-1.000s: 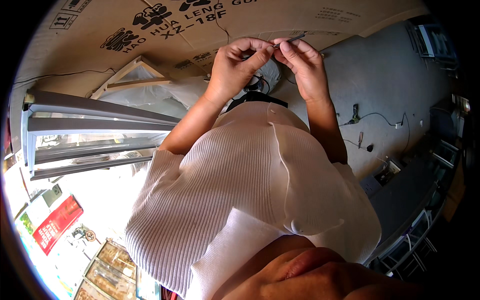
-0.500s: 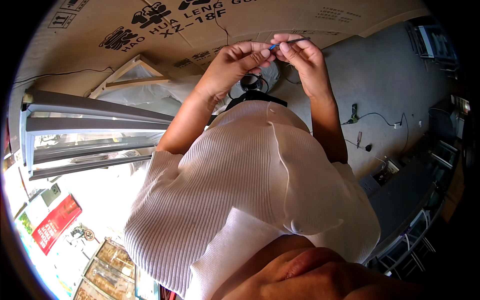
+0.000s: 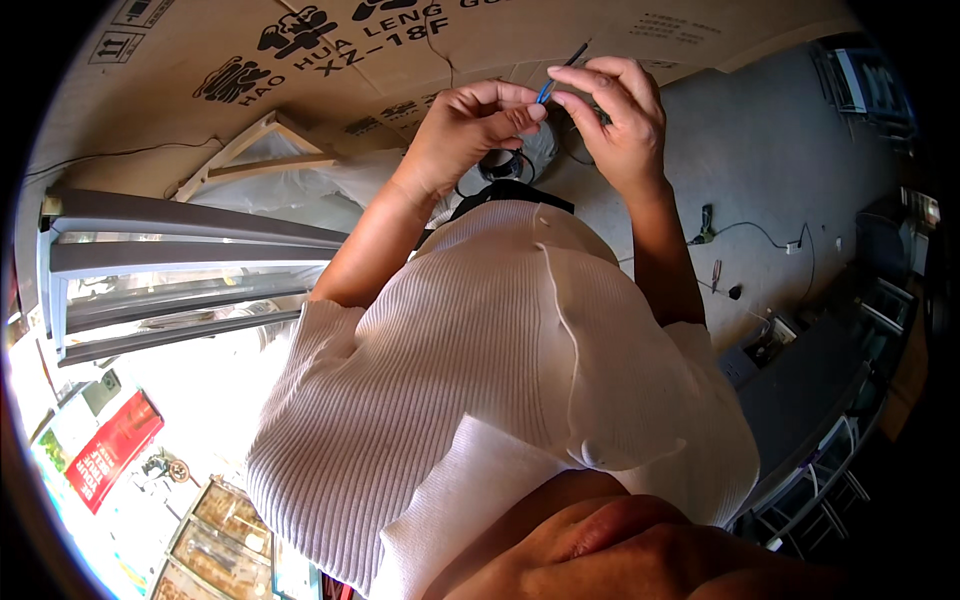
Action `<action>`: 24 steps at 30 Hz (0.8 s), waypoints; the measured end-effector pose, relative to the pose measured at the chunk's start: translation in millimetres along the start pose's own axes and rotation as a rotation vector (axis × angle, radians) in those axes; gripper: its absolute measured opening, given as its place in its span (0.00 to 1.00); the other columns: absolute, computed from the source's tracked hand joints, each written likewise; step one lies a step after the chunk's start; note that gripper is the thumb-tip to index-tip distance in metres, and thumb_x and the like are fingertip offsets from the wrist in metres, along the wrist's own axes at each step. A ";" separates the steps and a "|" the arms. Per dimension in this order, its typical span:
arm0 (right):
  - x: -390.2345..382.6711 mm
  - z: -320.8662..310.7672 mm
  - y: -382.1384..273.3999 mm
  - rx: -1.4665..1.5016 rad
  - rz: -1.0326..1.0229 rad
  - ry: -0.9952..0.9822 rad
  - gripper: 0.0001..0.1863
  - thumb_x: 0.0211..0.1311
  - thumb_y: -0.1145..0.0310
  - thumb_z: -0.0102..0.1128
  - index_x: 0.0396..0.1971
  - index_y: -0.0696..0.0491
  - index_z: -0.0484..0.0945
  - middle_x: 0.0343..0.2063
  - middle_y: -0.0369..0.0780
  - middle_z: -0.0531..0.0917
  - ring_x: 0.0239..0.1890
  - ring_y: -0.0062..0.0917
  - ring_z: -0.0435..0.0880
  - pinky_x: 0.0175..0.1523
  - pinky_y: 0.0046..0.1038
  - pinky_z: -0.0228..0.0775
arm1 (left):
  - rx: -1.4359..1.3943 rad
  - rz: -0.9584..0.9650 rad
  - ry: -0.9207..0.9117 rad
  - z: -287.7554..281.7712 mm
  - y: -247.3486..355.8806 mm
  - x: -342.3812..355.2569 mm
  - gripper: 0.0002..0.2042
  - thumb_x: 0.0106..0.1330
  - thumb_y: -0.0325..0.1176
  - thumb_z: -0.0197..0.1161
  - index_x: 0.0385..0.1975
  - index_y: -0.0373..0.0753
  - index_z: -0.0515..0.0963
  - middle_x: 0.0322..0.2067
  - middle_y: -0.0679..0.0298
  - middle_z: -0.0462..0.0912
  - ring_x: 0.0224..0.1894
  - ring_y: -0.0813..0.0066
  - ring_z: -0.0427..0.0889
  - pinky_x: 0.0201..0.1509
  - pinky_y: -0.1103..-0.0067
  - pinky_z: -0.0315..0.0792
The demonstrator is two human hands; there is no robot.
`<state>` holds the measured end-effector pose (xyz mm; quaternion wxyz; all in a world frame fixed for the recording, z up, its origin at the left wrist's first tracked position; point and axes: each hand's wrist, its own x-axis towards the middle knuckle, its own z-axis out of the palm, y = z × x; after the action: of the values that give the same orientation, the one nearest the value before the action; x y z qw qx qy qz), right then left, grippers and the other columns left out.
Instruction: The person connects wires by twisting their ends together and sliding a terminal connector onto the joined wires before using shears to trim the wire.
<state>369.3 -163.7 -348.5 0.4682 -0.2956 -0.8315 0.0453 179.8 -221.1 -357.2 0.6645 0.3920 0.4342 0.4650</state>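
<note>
In front of my chest, just before the cardboard, my left hand [image 3: 465,135] pinches a thin dark cable [image 3: 578,52] near its lower end, where blue inner wire [image 3: 543,95] shows. My right hand [image 3: 625,125] is beside it, curled fingertips pressed at the cable, whose dark free end points up and right. Exactly which fingertips grip the thin wires is too small to make out. Below my hands a coil of dark cable [image 3: 500,165] sits by a pale wrapped bundle, partly hidden by my hands.
A large cardboard sheet [image 3: 530,30] spans the top. Metal frames [image 3: 190,260] and a wooden frame [image 3: 270,162] stand left. On the grey floor [image 3: 740,150] lie a power tool [image 3: 705,225], a screwdriver [image 3: 716,275] and cords. A dark table [image 3: 800,390] is at lower right.
My right hand has risen and moved slightly right. The cable has swung to a steeper angle, its free end higher, and more blue wire shows than a second ago.
</note>
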 end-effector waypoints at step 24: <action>20.2 -14.2 14.9 -0.091 -0.302 -0.132 0.10 0.39 0.72 0.68 0.25 0.43 0.81 0.27 0.24 0.78 0.32 0.18 0.75 0.44 0.26 0.60 | -0.100 -0.156 0.005 -0.8 9.1 0.3 0.08 0.65 0.35 0.60 0.39 0.42 0.79 0.31 0.74 0.79 0.32 0.88 0.75 0.36 0.88 0.74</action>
<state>379.6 -143.5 -330.6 0.4000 -0.1844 -0.8967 -0.0441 176.6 -218.4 -349.2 0.7164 0.3223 0.4413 0.4337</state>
